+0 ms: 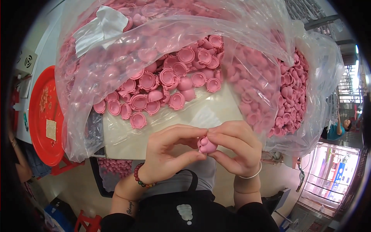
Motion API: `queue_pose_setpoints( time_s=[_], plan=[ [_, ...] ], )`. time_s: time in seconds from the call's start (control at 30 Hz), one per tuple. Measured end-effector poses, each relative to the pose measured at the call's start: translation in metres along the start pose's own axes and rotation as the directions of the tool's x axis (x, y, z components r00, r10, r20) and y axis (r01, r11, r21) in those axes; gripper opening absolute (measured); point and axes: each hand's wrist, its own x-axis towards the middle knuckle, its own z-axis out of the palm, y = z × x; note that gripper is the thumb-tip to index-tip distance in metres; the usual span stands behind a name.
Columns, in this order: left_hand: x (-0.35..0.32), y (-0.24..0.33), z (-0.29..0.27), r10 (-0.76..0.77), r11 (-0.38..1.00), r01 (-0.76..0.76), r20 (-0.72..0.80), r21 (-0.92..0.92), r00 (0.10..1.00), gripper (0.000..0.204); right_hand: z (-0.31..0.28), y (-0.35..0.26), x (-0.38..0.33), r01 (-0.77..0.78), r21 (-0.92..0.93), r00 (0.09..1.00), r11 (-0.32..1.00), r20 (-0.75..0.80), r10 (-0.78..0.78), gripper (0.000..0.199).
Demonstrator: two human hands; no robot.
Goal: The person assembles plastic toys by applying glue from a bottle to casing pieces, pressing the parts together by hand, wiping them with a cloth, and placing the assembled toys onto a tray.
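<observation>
Spreading over the pale tabletop [216, 110], a big clear plastic bag [247, 34] is spilling pink caps [170, 83] toward the near edge, with a red tray [44, 112] lying at the far left. Both hands are meeting just near of the pile: the left hand [168, 154] and right hand [235, 149] are pinching one small pink piece [206, 145] between fingertips, possibly two parts pressed together.

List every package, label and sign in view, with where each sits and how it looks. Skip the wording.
Clear plastic bag: fills the table top, open toward the hands, full of pink caps.
White label: upper left on the bag, crumpled, rectangular.
Pale square sticker: on the round red tray at far left.
Left hand and right hand: together pinch one pink piece below the bag.
</observation>
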Motion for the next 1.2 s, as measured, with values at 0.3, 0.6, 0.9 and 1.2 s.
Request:
queue_pose_setpoints(
  time_s=[0.3,0.6,0.9,1.2],
  plan=[
    [0.009,0.003,0.005,0.012,0.992,-0.008,-0.029,0.130,1.000,0.049,0.019,0.007,-0.019,0.025,-0.308,0.980,0.951,-0.180,-0.084,0.034],
    [0.025,0.015,0.013,0.164,0.743,-0.112,-0.017,0.659,0.986,0.039,0.002,0.010,-0.031,-0.120,-0.014,0.965,0.993,-0.238,0.113,0.049],
    [0.026,-0.004,0.022,0.329,0.616,-0.282,0.085,0.735,0.941,0.039,0.004,0.026,-0.015,-0.092,0.004,0.995,0.996,-0.025,0.092,0.061],
    [0.027,-0.001,0.021,0.348,0.610,-0.300,0.093,0.733,0.933,0.038,0.001,0.027,-0.007,-0.114,0.137,0.993,0.984,0.029,0.112,0.060]
  ],
)
